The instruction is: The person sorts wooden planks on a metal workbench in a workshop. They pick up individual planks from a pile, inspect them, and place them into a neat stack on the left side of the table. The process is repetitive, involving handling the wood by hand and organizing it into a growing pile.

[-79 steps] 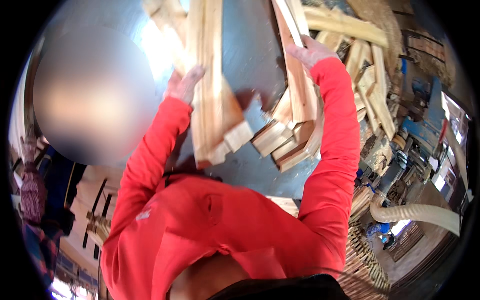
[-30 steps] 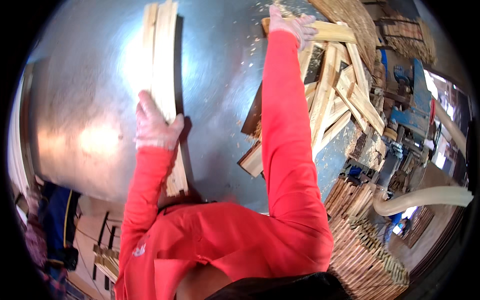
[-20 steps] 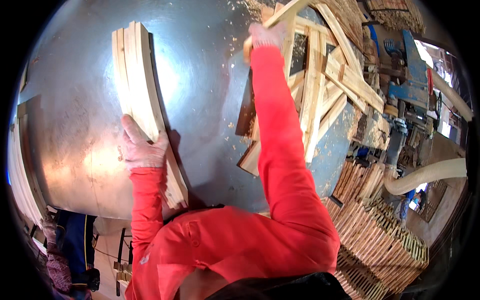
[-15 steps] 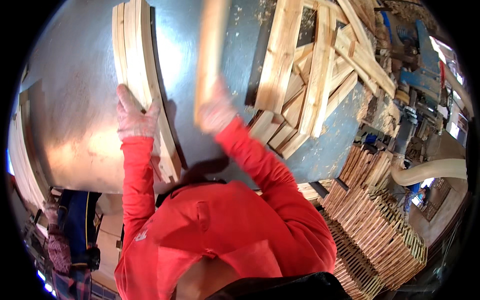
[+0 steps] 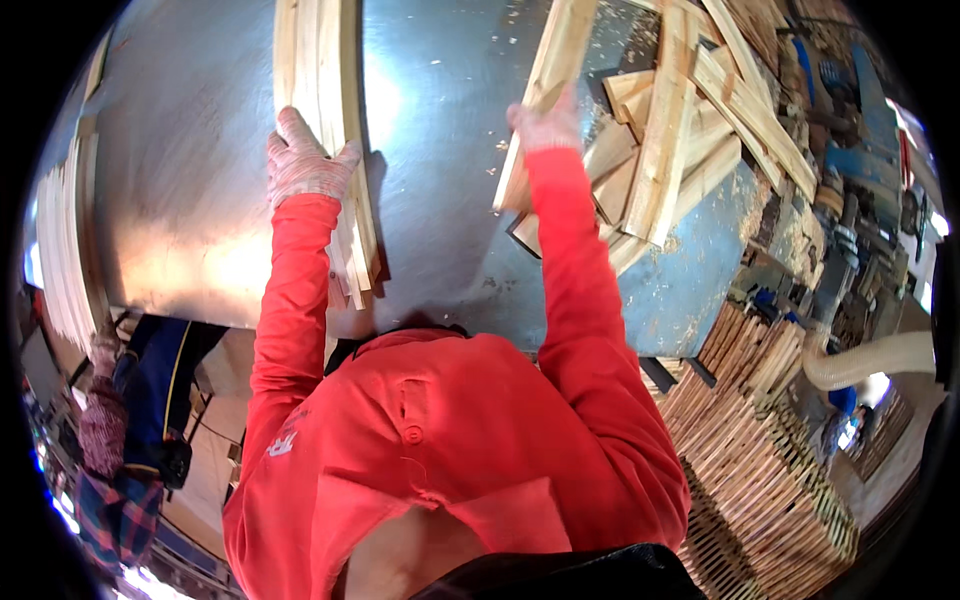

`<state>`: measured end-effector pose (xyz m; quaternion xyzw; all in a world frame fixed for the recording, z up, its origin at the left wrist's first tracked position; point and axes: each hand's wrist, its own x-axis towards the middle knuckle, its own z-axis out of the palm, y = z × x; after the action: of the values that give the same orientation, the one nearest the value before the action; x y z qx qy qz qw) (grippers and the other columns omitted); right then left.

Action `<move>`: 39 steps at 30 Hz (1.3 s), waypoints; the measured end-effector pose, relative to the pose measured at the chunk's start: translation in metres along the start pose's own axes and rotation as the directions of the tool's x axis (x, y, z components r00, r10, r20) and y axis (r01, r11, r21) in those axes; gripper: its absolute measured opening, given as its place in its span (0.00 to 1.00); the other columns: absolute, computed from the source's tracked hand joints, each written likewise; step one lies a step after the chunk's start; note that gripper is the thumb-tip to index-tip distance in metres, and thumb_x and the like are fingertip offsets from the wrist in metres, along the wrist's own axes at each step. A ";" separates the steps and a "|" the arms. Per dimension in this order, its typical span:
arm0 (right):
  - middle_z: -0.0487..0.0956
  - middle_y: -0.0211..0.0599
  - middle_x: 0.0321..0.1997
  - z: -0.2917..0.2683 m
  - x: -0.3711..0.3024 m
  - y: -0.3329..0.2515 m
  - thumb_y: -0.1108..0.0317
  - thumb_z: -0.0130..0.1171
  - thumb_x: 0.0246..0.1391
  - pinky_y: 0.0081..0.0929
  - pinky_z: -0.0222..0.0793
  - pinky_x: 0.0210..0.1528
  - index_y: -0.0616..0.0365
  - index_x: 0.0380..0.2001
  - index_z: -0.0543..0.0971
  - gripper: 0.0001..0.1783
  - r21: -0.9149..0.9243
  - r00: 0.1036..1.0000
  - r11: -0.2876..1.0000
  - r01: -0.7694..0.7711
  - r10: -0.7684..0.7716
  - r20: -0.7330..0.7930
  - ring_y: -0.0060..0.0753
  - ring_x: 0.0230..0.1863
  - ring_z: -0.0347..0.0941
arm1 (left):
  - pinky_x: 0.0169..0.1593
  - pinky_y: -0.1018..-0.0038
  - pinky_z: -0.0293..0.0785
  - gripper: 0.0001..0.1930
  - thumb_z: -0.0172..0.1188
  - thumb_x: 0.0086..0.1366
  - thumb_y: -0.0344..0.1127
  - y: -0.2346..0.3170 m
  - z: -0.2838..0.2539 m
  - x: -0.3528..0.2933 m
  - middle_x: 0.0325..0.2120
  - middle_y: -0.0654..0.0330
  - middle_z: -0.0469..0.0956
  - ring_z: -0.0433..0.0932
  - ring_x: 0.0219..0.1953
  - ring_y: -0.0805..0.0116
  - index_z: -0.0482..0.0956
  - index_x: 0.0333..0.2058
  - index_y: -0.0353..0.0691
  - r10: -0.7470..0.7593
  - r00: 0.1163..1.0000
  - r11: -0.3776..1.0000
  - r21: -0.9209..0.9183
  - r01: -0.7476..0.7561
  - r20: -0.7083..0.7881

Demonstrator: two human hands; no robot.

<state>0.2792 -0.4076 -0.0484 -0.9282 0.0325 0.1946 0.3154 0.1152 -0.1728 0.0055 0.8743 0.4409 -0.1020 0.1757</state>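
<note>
My left hand (image 5: pixel 308 165), in a pale knitted glove, grips a bundle of long light-coloured wooden strips (image 5: pixel 318 60) from above, its thumb at the right side. The strips lie side by side on a grey metal table (image 5: pixel 440 190). My right hand (image 5: pixel 548 125), gloved too and slightly blurred, is closed around a wooden board (image 5: pixel 565 45) at the left side of a loose wood pile. The board slants, with its near end down toward the table; whether it touches the table I cannot tell.
Crossed wooden pieces (image 5: pixel 665 130) lie at the right of the table amid sawdust. Stacked slats (image 5: pixel 760 440) stand at lower right, near a ribbed hose (image 5: pixel 870 362). At far left, another person's arm (image 5: pixel 103 430) reaches to a row of wooden strips (image 5: pixel 65 250).
My right hand has moved right, from a blurred wooden piece over mid-table to the board by the pile. My left hand and the strips appear farther up and right in the view.
</note>
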 end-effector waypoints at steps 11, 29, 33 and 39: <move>0.63 0.56 0.67 0.106 -0.165 -0.033 0.47 0.63 0.52 0.39 0.58 0.66 0.56 0.69 0.54 0.48 0.154 0.610 0.902 0.404 -0.391 0.689 0.56 0.67 0.60 | 0.63 0.47 0.56 0.61 0.67 0.47 0.62 -0.015 -0.009 -0.031 0.68 0.39 0.43 0.53 0.67 0.39 0.39 0.70 0.44 -0.138 0.985 0.985 0.117 0.125 0.105; 0.78 0.48 0.50 0.102 -0.155 0.022 0.64 0.58 0.54 0.31 0.67 0.56 0.60 0.58 0.69 0.28 0.635 0.762 0.730 -0.254 -0.254 0.596 0.37 0.51 0.72 | 0.65 0.56 0.61 0.60 0.68 0.50 0.60 -0.055 0.005 -0.015 0.67 0.38 0.49 0.57 0.66 0.41 0.39 0.69 0.39 0.057 0.997 0.995 -0.075 -0.061 -0.050; 0.80 0.49 0.43 -0.024 -0.131 0.025 0.56 0.55 0.58 0.37 0.73 0.46 0.60 0.56 0.71 0.26 0.022 0.911 0.917 0.399 -0.399 0.100 0.45 0.43 0.77 | 0.65 0.56 0.61 0.56 0.66 0.52 0.57 -0.038 -0.003 -0.022 0.68 0.40 0.49 0.56 0.67 0.41 0.40 0.70 0.44 -0.025 0.999 1.000 0.006 0.025 0.024; 0.69 0.53 0.60 -0.150 -0.085 0.012 0.48 0.54 0.58 0.40 0.71 0.51 0.49 0.65 0.61 0.35 -0.837 0.969 0.530 -0.137 -0.105 -0.225 0.50 0.58 0.70 | 0.65 0.53 0.60 0.57 0.66 0.52 0.60 -0.033 0.001 -0.031 0.70 0.42 0.42 0.54 0.68 0.43 0.37 0.70 0.48 0.000 1.000 0.984 0.176 -0.001 0.011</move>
<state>0.2495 -0.5122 0.0854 -0.9805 -0.0182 0.0712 -0.1824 0.0705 -0.1777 0.0079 0.8859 0.4290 -0.1451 0.1002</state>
